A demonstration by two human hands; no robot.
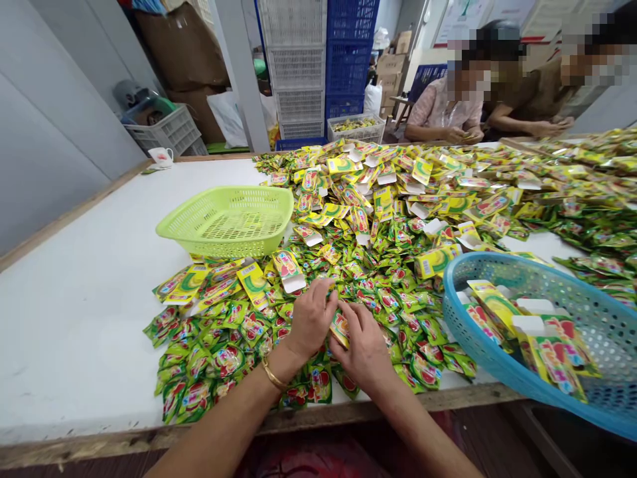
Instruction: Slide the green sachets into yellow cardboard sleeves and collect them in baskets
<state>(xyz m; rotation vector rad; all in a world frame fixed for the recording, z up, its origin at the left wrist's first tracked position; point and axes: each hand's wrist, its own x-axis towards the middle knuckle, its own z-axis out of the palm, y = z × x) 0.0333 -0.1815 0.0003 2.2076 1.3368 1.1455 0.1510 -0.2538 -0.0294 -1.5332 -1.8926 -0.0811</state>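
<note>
My right hand is wrapped around a small yellow printed box, its upper end turned toward my other hand. At that end my left hand, with a gold bangle on the wrist, has its fingers pinched together; a small dark-green bit shows at the fingertips, too hidden to name. Beneath and around both hands lies a heap of green sachets with red fruit prints. Just beyond the left hand rests another box with its white flap open.
A light-green basket stands on the white table at left. At right, a blue basket holds several boxes. Piled boxes spread behind. Two people sit across the table. Stacked crates and a cup are farther back.
</note>
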